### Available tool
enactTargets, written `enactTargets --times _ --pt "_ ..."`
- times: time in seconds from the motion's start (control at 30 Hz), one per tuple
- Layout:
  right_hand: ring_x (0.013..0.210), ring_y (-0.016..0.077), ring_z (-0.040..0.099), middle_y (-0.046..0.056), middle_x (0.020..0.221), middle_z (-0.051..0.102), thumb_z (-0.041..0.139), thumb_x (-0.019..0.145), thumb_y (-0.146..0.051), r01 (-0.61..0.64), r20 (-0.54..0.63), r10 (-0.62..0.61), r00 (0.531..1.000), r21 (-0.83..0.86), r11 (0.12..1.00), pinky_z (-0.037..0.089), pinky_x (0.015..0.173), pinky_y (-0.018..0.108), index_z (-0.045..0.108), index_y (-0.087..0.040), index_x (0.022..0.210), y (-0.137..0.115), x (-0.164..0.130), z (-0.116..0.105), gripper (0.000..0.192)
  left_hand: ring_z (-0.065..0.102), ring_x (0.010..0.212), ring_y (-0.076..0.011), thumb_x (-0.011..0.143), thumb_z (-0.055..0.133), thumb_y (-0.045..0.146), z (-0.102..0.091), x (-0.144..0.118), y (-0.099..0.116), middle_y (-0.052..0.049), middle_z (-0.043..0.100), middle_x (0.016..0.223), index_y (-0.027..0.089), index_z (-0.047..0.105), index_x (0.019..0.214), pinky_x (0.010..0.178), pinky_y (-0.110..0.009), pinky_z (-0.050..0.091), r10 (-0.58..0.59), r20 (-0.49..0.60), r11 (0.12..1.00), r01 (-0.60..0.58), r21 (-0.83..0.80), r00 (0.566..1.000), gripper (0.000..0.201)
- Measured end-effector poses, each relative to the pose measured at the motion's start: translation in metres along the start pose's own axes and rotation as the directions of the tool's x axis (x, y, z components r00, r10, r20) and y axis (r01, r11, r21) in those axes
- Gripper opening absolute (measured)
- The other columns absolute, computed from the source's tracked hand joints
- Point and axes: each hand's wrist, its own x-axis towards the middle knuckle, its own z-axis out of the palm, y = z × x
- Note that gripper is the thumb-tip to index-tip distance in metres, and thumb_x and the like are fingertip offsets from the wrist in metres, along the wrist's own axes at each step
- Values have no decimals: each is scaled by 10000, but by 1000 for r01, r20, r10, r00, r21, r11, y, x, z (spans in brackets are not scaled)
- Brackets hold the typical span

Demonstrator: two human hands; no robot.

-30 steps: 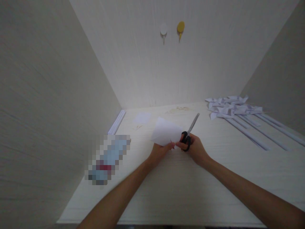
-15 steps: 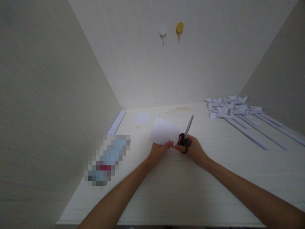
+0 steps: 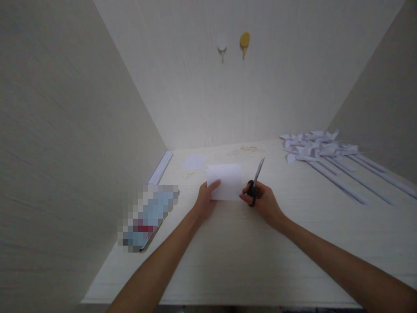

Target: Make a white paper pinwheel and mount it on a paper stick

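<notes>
Setting: a small craft or desk nook, likely in a home. Pale wood-grain desk (image 3: 247, 261) enclosed on three sides by matching panels, like a built-in alcove. Two stick-on hooks (image 3: 233, 42), one white and one yellow, on the back panel. Heap of folded paper pieces (image 3: 312, 145) and long paper strips (image 3: 352, 178) at right; more strips (image 3: 160, 167) along the left panel. Scissors (image 3: 254, 184) and a sheet (image 3: 226, 180) in hand indicate paper craft.

1 head-worn camera looks forward and down, close over the desk (image 3: 247, 256).
</notes>
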Motion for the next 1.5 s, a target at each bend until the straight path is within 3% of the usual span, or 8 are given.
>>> enactTargets --times 0.23,0.33,0.5,0.77,0.97,1.13,1.5 --pt "396 38 401 -63 546 515 690 556 -213 37 -288 40 957 256 966 278 346 164 508 -166 636 3 7 -4 204 597 826 -186 552 693 225 3 -8 -8 -84 644 953 167 596 918 765 -312 451 178 93 921 -200 335 980 383" --pt "375 31 387 -83 497 475 699 548 -223 27 -320 96 942 359 933 273 337 158 490 -169 619 1 9 -4 227 599 837 -180 554 692 221 6 -12 -7 -81 646 954 172 603 905 769 -305 453 198 115 891 -227 392 973 365" --pt "412 43 426 -71 483 485 677 577 -242 -74 -168 159 973 423 903 298 358 148 505 -166 651 -1 5 -1 202 605 819 -187 582 669 255 10 -15 -10 -93 649 926 146 606 878 741 -309 467 257 26 878 -244 411 966 321" --pt "483 67 486 -34 589 566 712 523 -221 -134 151 115 982 117 984 389 455 189 492 -160 645 -6 -8 9 258 606 807 -192 590 654 252 20 -20 -7 -99 652 887 115 594 888 750 -323 467 359 -184 858 -245 452 915 333" --pt "439 65 436 -51 515 505 653 587 -231 -112 185 110 977 1 994 363 416 194 507 -161 659 -8 -11 11 177 605 801 -195 571 667 258 23 -24 -9 -91 657 865 126 604 877 751 -335 469 380 -155 846 -275 457 912 339" --pt "442 70 446 -25 575 556 624 591 -220 -154 212 144 967 30 988 384 416 201 526 -162 705 -13 -11 9 161 609 717 -182 587 652 265 24 -25 -8 -76 665 779 120 613 839 687 -316 483 357 -127 844 -262 467 925 293" --pt "441 70 444 -49 547 522 685 519 -224 -192 177 176 968 77 978 384 407 202 543 -163 674 -5 -9 8 219 610 786 -207 578 660 253 24 -25 -8 -99 660 860 114 579 966 748 -350 477 354 -133 849 -258 461 926 419"
